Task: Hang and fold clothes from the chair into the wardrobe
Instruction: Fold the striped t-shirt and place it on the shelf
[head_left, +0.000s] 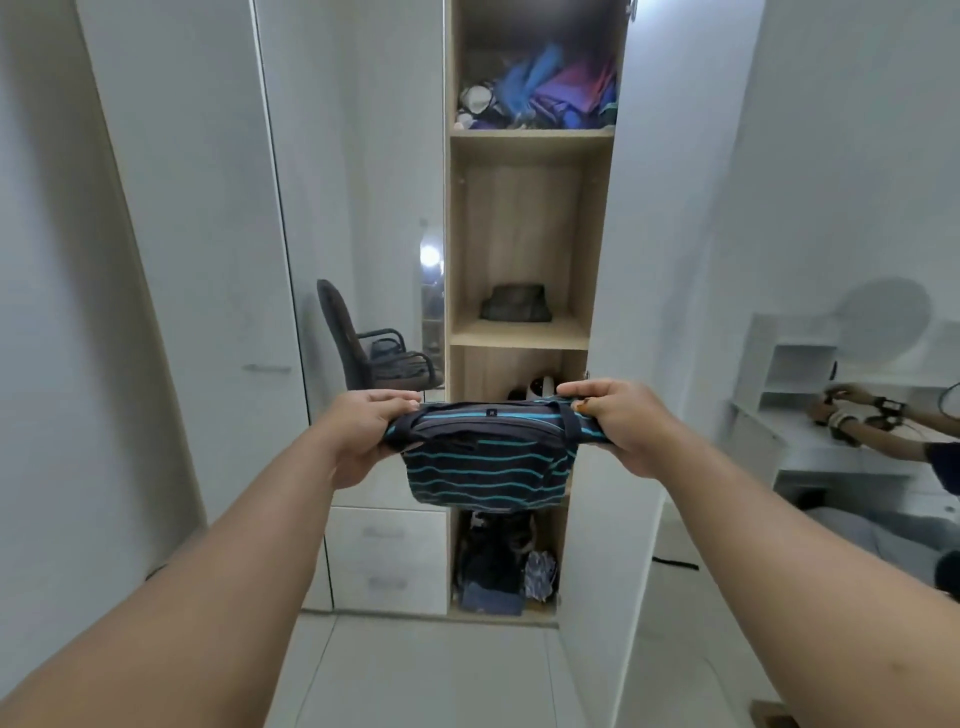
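A folded dark shirt with teal stripes (488, 467) hangs between both hands in front of the open wardrobe (519, 332). My left hand (363, 431) grips its left edge and my right hand (618, 421) grips its right edge, both at about the same height. The shirt is level with the wardrobe's lower compartments. A shelf above it (514, 335) holds one dark folded garment (515, 304). The chair (363, 348) shows only as a reflection in the wardrobe's mirror door, with clothes on its seat.
The top shelf holds a jumble of blue and purple clothes (545, 91). The bottom compartment is stuffed with dark clothes (498, 561). The open white door (623, 312) stands at the right. Drawers (387, 556) sit lower left. Another person's hands (836, 410) rest on a white desk far right.
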